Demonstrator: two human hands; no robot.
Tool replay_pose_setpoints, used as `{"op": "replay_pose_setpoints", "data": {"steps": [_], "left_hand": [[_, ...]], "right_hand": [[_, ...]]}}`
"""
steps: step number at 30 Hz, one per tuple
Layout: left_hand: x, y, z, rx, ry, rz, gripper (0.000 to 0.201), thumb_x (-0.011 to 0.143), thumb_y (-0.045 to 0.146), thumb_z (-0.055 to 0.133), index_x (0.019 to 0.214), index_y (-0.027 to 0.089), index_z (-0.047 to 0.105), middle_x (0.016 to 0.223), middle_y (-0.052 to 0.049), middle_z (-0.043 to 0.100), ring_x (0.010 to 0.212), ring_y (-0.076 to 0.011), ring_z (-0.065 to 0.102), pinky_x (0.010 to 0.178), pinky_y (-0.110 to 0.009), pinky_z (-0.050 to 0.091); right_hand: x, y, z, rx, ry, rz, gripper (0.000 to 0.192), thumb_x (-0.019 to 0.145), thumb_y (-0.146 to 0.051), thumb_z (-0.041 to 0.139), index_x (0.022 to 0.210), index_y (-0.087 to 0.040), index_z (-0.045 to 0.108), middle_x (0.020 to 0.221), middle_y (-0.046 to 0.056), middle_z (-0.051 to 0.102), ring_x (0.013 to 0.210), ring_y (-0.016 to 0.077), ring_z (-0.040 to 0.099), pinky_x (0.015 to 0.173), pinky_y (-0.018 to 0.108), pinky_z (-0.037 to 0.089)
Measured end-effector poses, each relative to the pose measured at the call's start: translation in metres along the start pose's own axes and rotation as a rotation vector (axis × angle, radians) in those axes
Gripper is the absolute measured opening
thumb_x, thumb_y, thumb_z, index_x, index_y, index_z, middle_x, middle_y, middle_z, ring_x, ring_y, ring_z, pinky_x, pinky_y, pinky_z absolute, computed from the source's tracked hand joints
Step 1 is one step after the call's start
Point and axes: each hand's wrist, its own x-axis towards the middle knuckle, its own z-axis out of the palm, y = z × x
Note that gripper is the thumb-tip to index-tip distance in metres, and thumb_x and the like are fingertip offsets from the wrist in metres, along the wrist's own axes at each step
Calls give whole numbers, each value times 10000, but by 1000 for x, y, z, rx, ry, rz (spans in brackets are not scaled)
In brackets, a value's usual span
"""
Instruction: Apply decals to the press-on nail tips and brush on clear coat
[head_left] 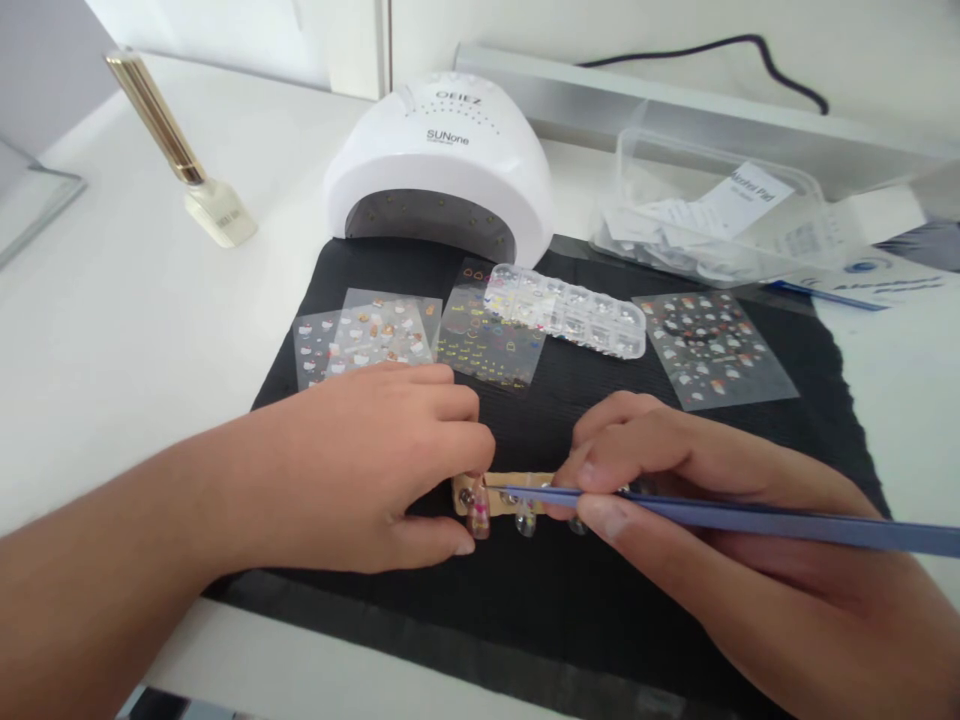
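Pink-marked nail tip (pixel 478 515) sits just below the centre of the frame, at the left end of a tan strip (pixel 501 506) on the black mat (pixel 570 630) that covers part of the desk (pixel 135 350). Its long axis runs up and down in the frame, across the strip, which lies left to right. Of the two hands, the left hand (pixel 390 460) is nearer: bent fingers come to the nail tip's upper end and the thumb lies beside its lower left. That gap is narrow, but whether they grip it I cannot tell. The right hand (pixel 664 450), at lower right, holds blue tweezers (pixel 720 514) nearly level, crossing the nail tip's axis, their point near its upper right edge. Another nail tip (pixel 526 520) stands just right, below the tweezers.
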Motion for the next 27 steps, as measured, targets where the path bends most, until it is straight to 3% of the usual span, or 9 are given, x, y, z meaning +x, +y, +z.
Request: {"op": "replay_pose_setpoints", "data": {"steps": [10,17,27], "left_hand": [[-2,2,-4,-9,18,-14,85,831,236,694,900,189,678,880,-36,629,842,-224,548,740,-371,427],[-10,7,-14,-11,60,-3,27,850,214,651,832,197,660,884,-39,625,844,-213,545,701,-361,435],[-9,8,-13,-33,60,39,76,865,174,617,825,202,675,914,-31,637,840,-189,552,704,-341,446]], "right_hand": [[2,-1,0,-8,-4,-2,96,865,-258,699,774,-280,676,722,-26,685,665,146,633,562,270,488],[4,0,0,1,-15,5,92,868,-267,697,779,-280,678,720,-17,681,655,157,628,553,284,486],[4,-2,-1,1,-27,0,95,856,-279,707,766,-275,675,707,-16,671,629,155,623,509,282,460]]}}
